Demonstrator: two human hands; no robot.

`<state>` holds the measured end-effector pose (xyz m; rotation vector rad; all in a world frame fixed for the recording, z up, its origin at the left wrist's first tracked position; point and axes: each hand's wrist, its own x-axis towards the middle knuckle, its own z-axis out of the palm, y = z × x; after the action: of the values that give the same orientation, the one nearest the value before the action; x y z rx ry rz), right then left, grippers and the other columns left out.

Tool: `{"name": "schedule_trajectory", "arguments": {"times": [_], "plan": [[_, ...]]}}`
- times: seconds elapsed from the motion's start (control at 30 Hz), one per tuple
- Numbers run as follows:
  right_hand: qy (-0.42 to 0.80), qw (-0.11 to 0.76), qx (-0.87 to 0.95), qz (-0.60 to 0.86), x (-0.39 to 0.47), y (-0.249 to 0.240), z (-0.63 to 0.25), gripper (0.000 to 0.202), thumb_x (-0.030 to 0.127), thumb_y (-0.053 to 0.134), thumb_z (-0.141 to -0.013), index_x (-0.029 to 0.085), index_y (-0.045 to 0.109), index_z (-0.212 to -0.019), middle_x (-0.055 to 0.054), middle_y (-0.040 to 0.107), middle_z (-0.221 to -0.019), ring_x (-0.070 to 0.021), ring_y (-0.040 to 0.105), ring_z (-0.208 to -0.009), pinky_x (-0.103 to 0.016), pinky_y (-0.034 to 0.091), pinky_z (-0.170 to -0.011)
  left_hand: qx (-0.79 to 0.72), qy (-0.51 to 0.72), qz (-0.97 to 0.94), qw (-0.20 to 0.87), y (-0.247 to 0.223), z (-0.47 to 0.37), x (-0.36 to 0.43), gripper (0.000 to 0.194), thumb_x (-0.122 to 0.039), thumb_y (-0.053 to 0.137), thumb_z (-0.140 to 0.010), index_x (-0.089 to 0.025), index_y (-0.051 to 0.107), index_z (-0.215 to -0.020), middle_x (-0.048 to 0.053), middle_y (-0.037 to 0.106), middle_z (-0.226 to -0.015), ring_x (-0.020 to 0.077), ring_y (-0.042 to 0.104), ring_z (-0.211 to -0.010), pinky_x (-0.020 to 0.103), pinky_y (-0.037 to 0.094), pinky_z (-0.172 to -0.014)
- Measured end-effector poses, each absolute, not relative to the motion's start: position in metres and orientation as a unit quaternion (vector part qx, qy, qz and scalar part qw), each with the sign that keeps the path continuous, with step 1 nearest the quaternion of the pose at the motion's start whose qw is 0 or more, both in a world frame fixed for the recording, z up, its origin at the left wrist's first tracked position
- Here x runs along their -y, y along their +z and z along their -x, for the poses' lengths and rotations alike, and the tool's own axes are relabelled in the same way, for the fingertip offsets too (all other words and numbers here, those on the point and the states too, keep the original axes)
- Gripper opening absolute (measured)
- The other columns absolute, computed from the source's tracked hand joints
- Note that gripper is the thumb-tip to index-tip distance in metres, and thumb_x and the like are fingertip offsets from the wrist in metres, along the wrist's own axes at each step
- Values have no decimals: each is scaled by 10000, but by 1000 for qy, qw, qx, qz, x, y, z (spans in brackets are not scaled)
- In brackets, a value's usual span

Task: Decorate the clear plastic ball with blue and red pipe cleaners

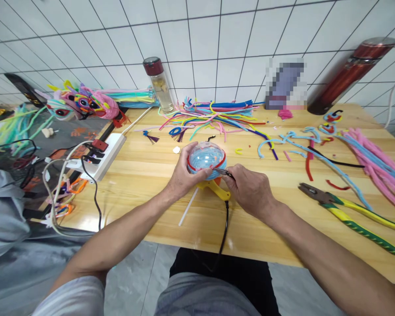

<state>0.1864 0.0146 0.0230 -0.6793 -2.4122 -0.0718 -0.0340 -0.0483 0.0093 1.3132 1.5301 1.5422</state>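
Note:
My left hand (183, 171) is wrapped around the side of a clear-topped ball (206, 157) with light blue fuzzy strands and a red band around it. In my right hand (250, 186) is a small metal-tipped tool (222, 172) with a dark handle; its exact kind is hard to make out. Its tip touches or nearly touches the ball's red band at the front right. Just below the ball lies a yellow glue gun (219, 189), partly hidden by the ball and my hand. A white glue stick (188, 207) points out from it toward the table's front edge.
Large pliers (335, 205) lie at the right, near pink pipe cleaners (371, 162). More colourful pipe cleaners (213, 114) are heaped behind the ball. A glass bottle (159, 85) and a red thermos (352, 74) stand by the wall. A power strip (110, 153) with cords lies left.

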Motion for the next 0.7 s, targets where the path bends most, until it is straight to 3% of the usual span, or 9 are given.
{"name": "schedule_trajectory", "arguments": {"times": [0.7], "plan": [[-15, 332, 912, 240, -12, 23, -188, 446, 398, 344, -1170, 189, 694, -990, -31, 690, -769, -145, 623, -659, -284, 338, -563, -573, 579, -501, 293, 9, 34, 48, 968, -638, 918, -667, -246, 483, -1439, 149, 566, -1514, 366, 578, -1404, 508, 489, -1181]]}}
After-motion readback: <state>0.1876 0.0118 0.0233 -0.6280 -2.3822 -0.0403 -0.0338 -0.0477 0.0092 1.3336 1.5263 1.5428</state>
